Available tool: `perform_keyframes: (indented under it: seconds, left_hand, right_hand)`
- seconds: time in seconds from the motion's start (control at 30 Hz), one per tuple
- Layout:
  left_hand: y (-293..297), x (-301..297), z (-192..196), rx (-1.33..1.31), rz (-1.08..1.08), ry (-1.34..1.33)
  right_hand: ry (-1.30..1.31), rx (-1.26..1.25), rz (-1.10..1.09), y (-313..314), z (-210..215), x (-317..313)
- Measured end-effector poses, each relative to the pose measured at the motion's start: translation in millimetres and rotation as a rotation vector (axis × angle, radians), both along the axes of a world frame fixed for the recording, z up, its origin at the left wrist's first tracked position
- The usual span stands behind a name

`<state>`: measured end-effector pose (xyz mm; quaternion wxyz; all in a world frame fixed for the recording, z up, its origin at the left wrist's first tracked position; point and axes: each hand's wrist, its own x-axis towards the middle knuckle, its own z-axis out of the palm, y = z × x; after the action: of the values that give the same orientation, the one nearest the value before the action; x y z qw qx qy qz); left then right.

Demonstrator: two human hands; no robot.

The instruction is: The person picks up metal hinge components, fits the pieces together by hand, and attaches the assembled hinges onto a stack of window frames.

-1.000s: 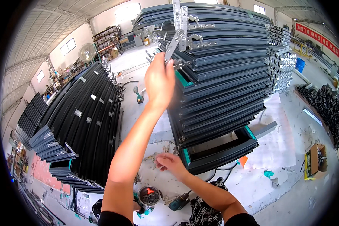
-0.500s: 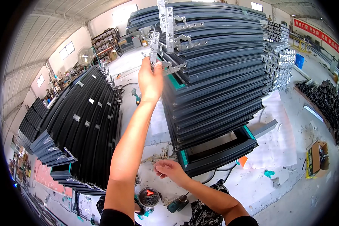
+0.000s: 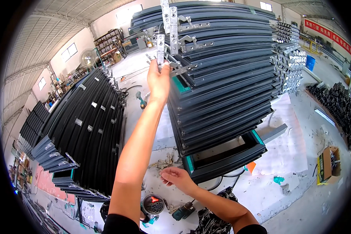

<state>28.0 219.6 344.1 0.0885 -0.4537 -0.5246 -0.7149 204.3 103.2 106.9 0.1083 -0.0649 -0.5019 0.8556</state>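
My left hand (image 3: 158, 80) is stretched far up and grips a silver metal hinge bracket (image 3: 160, 50) at the near top corner of a tall stack of dark grey window frames (image 3: 226, 78). More silver hinge brackets (image 3: 183, 27) lie on top of that stack. My right hand (image 3: 176, 177) hovers low in front of the stack's bottom frame, fingers loosely curled, with nothing visible in them. It is near a small pile of screws (image 3: 164, 162) on the white sheet on the floor.
A second stack of dark frames (image 3: 85, 128) stands to the left. A green cordless drill (image 3: 183, 211) and a round tin (image 3: 153, 203) lie by my feet. Another drill (image 3: 141, 100) lies farther off. A cardboard box (image 3: 327, 163) and dark profiles (image 3: 337, 105) are on the right.
My left hand has moved left and higher along the stack's top corner with the bracket. My right hand has stayed low, shifting slightly.
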Motion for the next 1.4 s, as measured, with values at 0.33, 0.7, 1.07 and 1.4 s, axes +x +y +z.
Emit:
perform_keyframes:
  seconds: [0.33,0.7,1.07,1.4]
  left_hand:
    - [21.5,-1.9,27.1,0.113,0.013,0.041]
    - [27.5,-7.7,61.5,0.170,-0.222,-0.202]
    - [71.6,-39.7,40.4,0.498,-0.230,-0.329]
    - [26.0,-37.4,10.8,0.461,-0.049,-0.288]
  right_hand:
    - [0.060,0.096,0.057,-8.9,-9.1,-10.4]
    - [0.071,0.214,0.117,-24.0,-23.0,-10.2]
    - [0.109,0.808,-0.019,-24.8,-3.8,-0.4]
    - [-0.013,0.690,0.059,-20.5,-18.1,4.3]
